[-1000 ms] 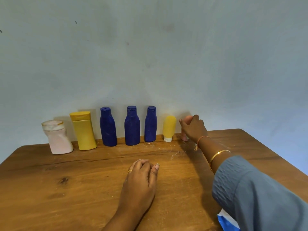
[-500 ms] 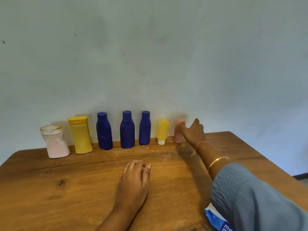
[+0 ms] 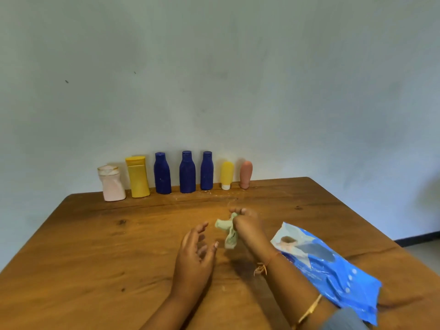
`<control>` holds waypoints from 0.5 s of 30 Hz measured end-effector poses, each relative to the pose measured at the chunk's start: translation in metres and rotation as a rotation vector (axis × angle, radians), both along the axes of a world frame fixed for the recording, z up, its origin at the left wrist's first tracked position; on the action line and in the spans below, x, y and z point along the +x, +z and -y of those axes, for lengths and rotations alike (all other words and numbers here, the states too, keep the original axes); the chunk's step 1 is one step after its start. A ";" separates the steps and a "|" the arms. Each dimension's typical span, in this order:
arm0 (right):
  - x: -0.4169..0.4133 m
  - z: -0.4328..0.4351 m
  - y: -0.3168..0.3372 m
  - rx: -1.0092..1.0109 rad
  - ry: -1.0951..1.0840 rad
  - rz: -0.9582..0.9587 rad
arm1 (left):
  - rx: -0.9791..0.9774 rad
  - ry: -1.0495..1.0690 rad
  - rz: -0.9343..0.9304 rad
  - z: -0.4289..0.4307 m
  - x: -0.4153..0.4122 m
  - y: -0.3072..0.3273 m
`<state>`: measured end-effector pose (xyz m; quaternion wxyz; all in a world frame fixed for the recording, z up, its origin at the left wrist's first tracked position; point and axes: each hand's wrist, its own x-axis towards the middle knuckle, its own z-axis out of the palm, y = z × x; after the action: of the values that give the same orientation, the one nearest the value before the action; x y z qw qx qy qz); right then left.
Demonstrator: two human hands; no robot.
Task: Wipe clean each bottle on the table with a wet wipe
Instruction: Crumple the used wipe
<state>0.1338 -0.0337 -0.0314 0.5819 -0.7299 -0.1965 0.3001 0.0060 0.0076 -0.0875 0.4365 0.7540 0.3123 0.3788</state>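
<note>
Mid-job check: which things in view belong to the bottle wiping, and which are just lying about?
In the job: wet wipe, gripped by right hand; pale pink bottle, tall yellow bottle, three blue bottles, small yellow tube, pink tube; blue wipes pack.

Just there: table, wall, bangle; left hand open, holding nothing.

A wooden desk [image 3: 90,253] carries seven bottles [image 3: 187,173] standing upright in a row along its far edge. A blue wipes pack [image 3: 333,270] lies flat near its right side.
</note>
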 end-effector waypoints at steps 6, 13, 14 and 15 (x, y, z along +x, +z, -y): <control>-0.073 0.036 0.001 0.086 0.085 -0.089 | -0.104 -0.078 0.043 0.036 -0.044 0.014; -0.131 0.057 0.017 0.135 0.209 -0.123 | 0.016 0.126 -0.034 0.046 -0.101 0.040; -0.140 0.058 0.019 0.132 0.240 -0.118 | 0.016 0.155 -0.031 0.047 -0.112 0.042; -0.149 0.059 0.020 0.124 0.267 -0.108 | 0.016 0.180 -0.031 0.048 -0.122 0.044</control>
<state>-0.0149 -0.0926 -0.0114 0.5905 -0.6426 -0.2786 0.4009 -0.1158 -0.0406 -0.0431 0.3899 0.7319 0.3826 0.4074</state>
